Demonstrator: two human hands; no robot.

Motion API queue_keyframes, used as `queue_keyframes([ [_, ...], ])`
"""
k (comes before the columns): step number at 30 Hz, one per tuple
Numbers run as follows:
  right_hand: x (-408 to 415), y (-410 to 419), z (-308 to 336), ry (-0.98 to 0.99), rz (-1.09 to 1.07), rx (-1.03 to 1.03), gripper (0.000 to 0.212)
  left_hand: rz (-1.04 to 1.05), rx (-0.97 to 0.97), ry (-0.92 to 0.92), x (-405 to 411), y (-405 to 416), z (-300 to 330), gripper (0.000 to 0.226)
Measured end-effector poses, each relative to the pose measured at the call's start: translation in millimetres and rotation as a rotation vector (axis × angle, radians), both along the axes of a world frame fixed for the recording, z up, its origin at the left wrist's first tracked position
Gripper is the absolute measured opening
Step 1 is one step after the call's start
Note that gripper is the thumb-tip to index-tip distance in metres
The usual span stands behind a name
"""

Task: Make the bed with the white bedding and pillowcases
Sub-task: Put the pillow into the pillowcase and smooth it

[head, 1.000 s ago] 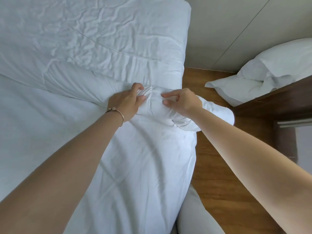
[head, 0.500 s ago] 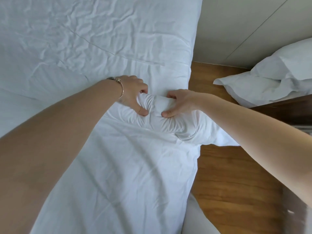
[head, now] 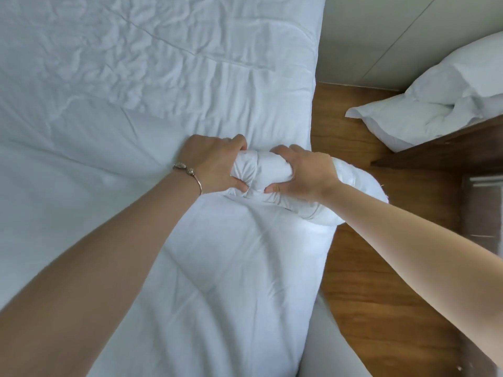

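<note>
- Hands at work on the bed's right edge, centre of the frame: the left hand (head: 215,161) and the right hand (head: 302,172) each clench a bunched roll of white bedding (head: 261,172), fingers curled over the top and thumbs tucked under, the two grips nearly touching.
- Roll of bedding lies across the mattress, its right end (head: 356,197) hanging out over the wooden floor (head: 381,268).
- Fitted sheet (head: 163,63) covers the upper left of the frame, on the mattress but heavily wrinkled; a smoother white layer (head: 204,268) runs from the roll down to the bottom edge.
- Pillows (head: 435,96), already in white cases by the look of them, sit off the bed on a dark wooden counter (head: 441,148) at the upper right.
- Progress, as judged from the room: base sheet down, cases seemingly on, top bedding not yet spread.
- Left to do, it appears: unroll and smooth the top layer, square its edges, then bring the pillows over to the bed.
</note>
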State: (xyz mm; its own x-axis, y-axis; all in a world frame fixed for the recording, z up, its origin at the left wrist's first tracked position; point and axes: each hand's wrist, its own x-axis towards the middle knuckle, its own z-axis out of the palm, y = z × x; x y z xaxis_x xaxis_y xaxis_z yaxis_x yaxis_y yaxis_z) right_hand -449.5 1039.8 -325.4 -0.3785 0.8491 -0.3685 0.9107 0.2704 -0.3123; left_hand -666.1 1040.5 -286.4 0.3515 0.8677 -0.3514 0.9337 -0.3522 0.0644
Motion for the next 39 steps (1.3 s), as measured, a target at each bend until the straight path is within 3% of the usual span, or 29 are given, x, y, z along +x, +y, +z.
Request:
queue_keyframes([
  [6, -1, -74, -5, 0.149, -0.048, 0.264, 0.088, 0.095, 0.053, -0.174, -11, -67, 11, 0.079],
  [8, 1, -97, 1, 0.183, -0.057, 0.237, 0.089, 0.124, 0.026, -0.237, -15, -87, 17, 0.077],
  [11, 3, -123, 17, 0.260, -0.149, 0.039, 0.068, 0.186, 0.073, -0.332, -17, -109, 18, 0.056],
  [13, 1, -122, 29, 0.350, -0.261, -0.075, 0.046, 0.228, 0.082, -0.287, -14, -114, 19, 0.045],
  [15, 3, -107, 39, 0.396, -0.335, -0.175, 0.022, 0.232, 0.028, -0.219, -13, -115, 20, 0.047],
  [16, 4, -97, 43, 0.374, -0.325, -0.206, 0.021, 0.229, -0.013, -0.203, -14, -114, 21, 0.051],
  [22, -8, -46, 48, -0.106, -0.044, -0.237, 0.082, 0.191, -0.195, -0.097, -14, -89, 27, 0.059],
  [27, 1, -17, 26, -0.040, -0.104, -0.620, 0.114, 0.040, -0.306, 0.170, 2, -31, 38, 0.078],
  [30, 7, -11, 16, 0.017, -0.102, -0.650, 0.116, -0.087, -0.426, 0.304, 8, 5, 34, 0.104],
  [35, 11, -5, 9, 0.042, -0.087, -0.707, 0.119, -0.069, -0.647, 0.245, 1, 23, 23, 0.129],
  [37, 10, -6, 9, 0.062, -0.099, -0.711, 0.122, -0.026, -0.672, 0.220, -1, 16, 21, 0.130],
  [39, 8, -15, 8, 0.091, -0.107, -0.710, 0.122, -0.023, -0.671, 0.174, -4, 1, 17, 0.113],
])
